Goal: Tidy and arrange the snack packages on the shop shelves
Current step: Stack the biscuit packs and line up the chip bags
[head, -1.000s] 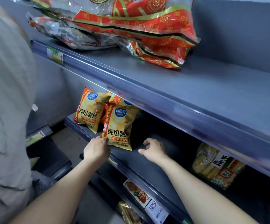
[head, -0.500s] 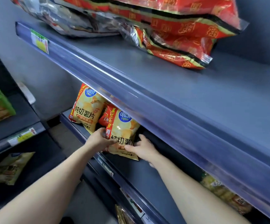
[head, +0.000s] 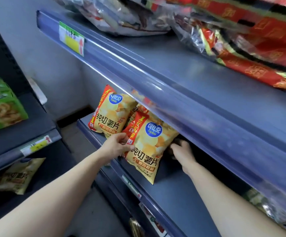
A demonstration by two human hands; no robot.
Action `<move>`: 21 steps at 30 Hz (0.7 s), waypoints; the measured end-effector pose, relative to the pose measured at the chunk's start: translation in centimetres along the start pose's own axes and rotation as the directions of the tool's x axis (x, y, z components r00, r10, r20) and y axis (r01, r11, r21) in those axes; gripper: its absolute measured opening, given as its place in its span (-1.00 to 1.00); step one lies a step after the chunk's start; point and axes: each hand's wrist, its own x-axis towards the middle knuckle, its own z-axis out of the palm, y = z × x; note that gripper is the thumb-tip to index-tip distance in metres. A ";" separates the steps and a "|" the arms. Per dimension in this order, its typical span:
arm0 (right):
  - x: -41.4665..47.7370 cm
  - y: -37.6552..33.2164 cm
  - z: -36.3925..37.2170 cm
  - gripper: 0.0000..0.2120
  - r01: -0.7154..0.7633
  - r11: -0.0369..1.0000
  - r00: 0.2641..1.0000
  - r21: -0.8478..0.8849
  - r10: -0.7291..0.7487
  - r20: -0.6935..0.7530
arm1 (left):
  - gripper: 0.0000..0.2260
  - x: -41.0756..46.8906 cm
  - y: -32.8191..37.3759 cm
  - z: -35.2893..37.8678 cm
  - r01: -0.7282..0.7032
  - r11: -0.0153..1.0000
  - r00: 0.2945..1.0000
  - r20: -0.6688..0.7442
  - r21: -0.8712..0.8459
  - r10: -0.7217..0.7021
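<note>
On the neighbouring rack at far left we see a green snack pack [head: 2, 106] and, one level down, a yellow bag [head: 17, 175], neither being handled. Moving in, the left hand [head: 116, 148] reaches to the middle shelf [head: 178, 199]. Its fingers [head: 124, 138] are curled to pinch the red left edge of the front potato chip bag [head: 149, 147], and we judge they are steering that side. Just behind and to the left stands a second chip bag [head: 111, 115] of the same kind, its lower right corner overlapped by the front one. Both sit near the shelf's left end, close to the front lip, printed faces outward as a display wants. The front bag is tilted with one bottom corner toward the lip, so we take it to be mid-adjustment. At its right side the right hand [head: 183, 154] reaches in under the upper shelf [head: 216, 93]. The fingertips run into shadow at the bag's edge, and we cannot tell whether they grip or merely press. Working both sides suits a soft, puffed bag that would otherwise twist. Above right, red packages [head: 262, 53] lie flat on the upper shelf.
</note>
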 end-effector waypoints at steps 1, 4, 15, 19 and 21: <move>0.5 -0.5 0.5 -0.68 -0.013 1.000 0.999 0.012 0.013 -0.038 | -0.82 0.2 -0.2 -0.6 -0.017 0.999 1.000 -0.026 0.041 0.018; 2.2 -1.3 1.9 -0.71 -0.042 0.996 0.997 0.076 0.047 -0.066 | -0.77 0.7 -1.0 -2.0 -0.030 0.991 0.995 -0.091 0.127 0.041; 6.4 -2.4 4.7 -0.83 -0.075 0.958 0.983 0.275 0.118 -0.143 | -0.82 3.5 -0.2 -3.7 -0.122 0.885 0.991 0.005 0.449 0.134; 6.8 -2.5 4.3 -0.71 0.048 0.909 0.950 0.413 0.086 -0.301 | -0.80 4.0 -0.4 -3.6 -0.180 0.875 0.979 -0.009 0.449 0.206; 6.5 -2.7 3.9 -0.79 0.147 0.881 0.898 0.449 0.072 -0.434 | -0.83 4.1 -0.2 -3.2 -0.213 0.873 0.969 -0.016 0.439 0.245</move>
